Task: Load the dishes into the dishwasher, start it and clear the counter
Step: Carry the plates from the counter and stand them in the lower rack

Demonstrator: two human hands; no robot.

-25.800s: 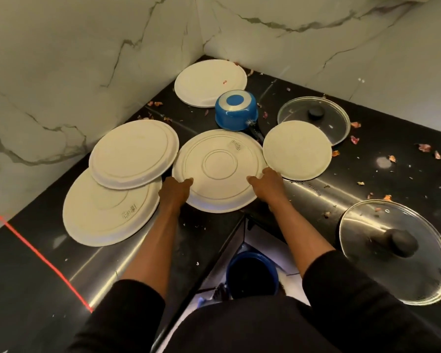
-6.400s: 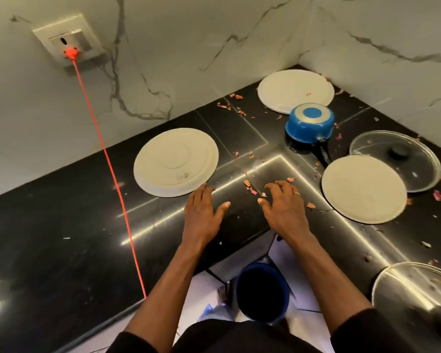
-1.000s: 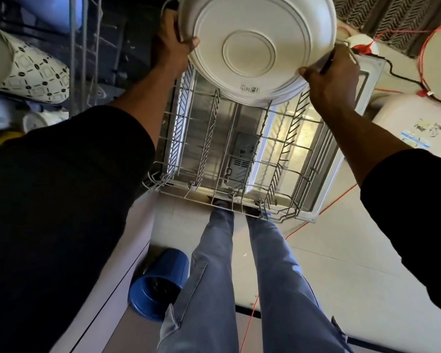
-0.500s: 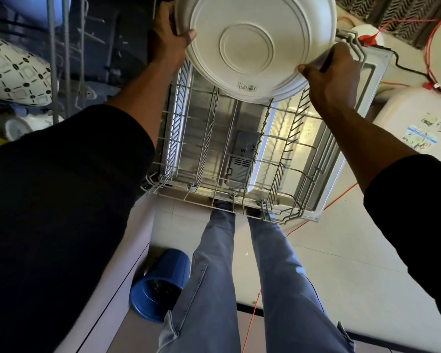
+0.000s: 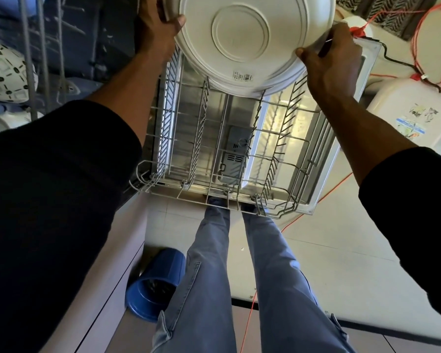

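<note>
L hand (image 5: 155, 29), R hand (image 5: 330, 59) gripping plates (image 5: 239, 39), above rack (image 5: 229, 154)

The floor (image 5: 341, 250) at the right is brightly lit; warm glare is thrown off the steel door (image 5: 240, 115). The shelves (image 5: 48, 47) at the left are sunk in shadow. Lines are bowed by the wide lens, and the rim of the plates (image 5: 239, 34) is slightly smeared.

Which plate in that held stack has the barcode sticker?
The outermost white round plate, its ringed underside facing the camera; the barcode sticker sits near its lower rim. The other plates behind show only edges.
</note>
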